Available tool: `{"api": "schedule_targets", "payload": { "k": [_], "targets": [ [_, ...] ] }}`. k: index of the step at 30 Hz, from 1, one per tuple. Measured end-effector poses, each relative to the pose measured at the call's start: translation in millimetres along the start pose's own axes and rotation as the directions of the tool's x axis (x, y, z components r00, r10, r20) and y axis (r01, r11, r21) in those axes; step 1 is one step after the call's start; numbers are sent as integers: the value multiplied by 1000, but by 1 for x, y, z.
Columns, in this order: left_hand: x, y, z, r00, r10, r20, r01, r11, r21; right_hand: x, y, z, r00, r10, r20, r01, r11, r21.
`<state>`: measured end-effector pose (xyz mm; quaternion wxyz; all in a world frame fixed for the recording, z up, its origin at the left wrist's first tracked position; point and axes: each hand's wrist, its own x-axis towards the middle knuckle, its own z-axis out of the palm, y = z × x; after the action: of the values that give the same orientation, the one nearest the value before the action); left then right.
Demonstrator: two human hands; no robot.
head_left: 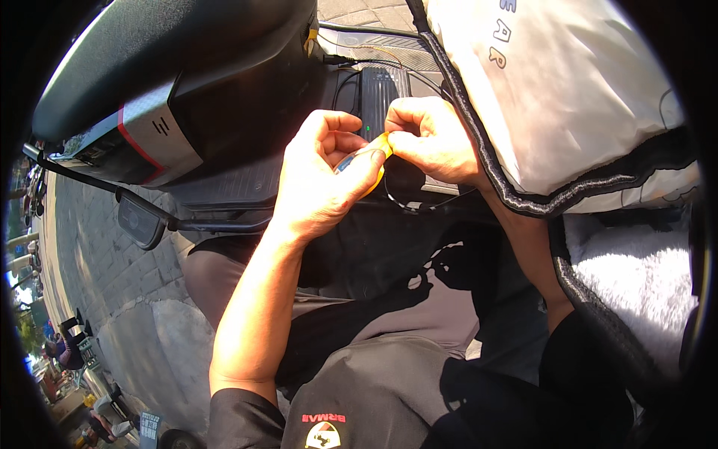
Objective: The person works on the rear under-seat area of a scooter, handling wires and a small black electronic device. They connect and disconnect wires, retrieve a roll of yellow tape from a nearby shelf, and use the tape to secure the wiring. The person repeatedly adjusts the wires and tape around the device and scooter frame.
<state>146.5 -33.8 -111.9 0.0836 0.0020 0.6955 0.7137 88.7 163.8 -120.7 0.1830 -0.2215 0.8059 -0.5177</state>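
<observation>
My left hand [321, 176] holds a small yellow item [372, 181] with a blue middle, which looks like a roll of tape, thumb across it and fingers curled behind. Just right of it, my right hand [430, 142] pinches the yellow strip [383, 144] between thumb and forefinger. Beyond both hands is a ribbed dark panel [381, 82] with a small green light. Thin black cables [351, 61] run over it, and a looped wire hangs below my hands.
A scooter's black seat and body [239, 75] fill the upper left, above a black side bar with footpeg [138, 217]. A white padded cover [546, 90] with fleece lining [628, 284] lies at right. Paving [127, 277] is on the left; other people [71, 348] are at the far edge.
</observation>
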Motion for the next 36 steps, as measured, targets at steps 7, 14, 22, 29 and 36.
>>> {"api": "schedule_targets", "payload": {
  "k": [7,14,22,29,36],
  "targets": [
    [14,-6,-18,984,141,109,-160,968,194,2,-10,-11,953,63,296,-200,867,457],
    [15,-12,-32,975,133,179,-179,944,277,16,-13,1,956,98,276,-125,989,83],
    [18,-11,-32,957,277,89,-287,847,448,30,-11,19,992,15,127,-28,995,98],
    [25,-16,-32,746,665,34,-552,589,591,36,-15,40,955,288,73,-270,736,620],
    [21,-39,-50,848,498,-179,-269,698,664,95,69,-52,939,37,-343,40,976,216]
  ]
}}
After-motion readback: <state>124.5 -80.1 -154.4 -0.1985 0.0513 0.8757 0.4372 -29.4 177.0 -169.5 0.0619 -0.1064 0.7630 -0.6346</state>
